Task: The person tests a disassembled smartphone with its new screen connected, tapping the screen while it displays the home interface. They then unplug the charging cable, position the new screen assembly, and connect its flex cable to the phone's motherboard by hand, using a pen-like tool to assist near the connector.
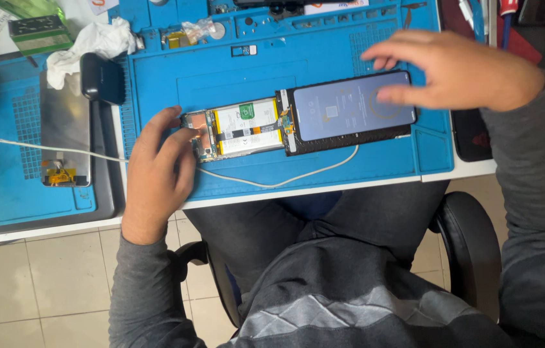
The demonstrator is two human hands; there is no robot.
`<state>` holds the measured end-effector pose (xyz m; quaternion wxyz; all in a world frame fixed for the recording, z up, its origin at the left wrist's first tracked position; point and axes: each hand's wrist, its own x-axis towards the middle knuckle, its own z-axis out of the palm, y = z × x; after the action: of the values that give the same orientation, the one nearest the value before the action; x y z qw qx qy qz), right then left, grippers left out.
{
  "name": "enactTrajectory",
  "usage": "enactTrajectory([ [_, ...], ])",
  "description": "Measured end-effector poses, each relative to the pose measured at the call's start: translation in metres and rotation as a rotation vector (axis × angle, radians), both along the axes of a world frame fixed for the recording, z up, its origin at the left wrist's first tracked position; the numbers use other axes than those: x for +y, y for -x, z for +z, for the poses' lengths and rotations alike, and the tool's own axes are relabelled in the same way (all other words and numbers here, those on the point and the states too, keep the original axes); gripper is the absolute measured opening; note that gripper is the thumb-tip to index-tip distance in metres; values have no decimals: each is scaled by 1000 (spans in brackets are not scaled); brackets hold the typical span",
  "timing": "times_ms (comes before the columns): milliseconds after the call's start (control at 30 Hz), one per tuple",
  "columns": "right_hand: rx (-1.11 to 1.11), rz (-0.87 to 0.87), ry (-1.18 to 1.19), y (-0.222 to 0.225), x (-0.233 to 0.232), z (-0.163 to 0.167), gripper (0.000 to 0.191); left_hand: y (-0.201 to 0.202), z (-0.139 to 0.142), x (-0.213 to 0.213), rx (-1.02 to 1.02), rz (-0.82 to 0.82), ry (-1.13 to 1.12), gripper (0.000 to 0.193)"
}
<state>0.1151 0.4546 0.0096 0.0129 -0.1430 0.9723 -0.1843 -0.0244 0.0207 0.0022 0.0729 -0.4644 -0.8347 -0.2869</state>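
Note:
An opened phone body (240,129) with its battery exposed lies on the blue work mat (324,64). A lit screen panel (350,106) is joined to its right end. My left hand (156,167) rests on the left end of the phone body, fingers spread over it. Slightly blurred, my right hand (453,67) hovers over the right end of the lit screen, one finger touching or nearly touching the glass. A white cable (285,180) runs from the left across the mat under the phone.
A black case (101,78) and a crumpled white cloth (92,45) lie at the mat's left edge. A second blue mat with a metal plate (66,129) is further left. Small parts sit along the mat's far edge. My lap and chair are below the desk edge.

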Motion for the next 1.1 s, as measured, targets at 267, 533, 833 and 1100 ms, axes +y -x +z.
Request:
enactTrajectory([
  [267, -117, -109, -63, -9, 15, 16, 55, -3, 0, 1, -23, -4, -7, 24],
  [533, 142, 70, -124, -2, 5, -6, 60, -3, -1, 2, -10, 1, 15, 24],
  [833, 128, 123, 37, 8, -48, 7, 54, -3, -2, -2, -8, -7, 2, 24],
  [1100, 184, 222, -26, 14, -89, 21, 65, -1, -2, -4, 14, -15, -6, 26],
])
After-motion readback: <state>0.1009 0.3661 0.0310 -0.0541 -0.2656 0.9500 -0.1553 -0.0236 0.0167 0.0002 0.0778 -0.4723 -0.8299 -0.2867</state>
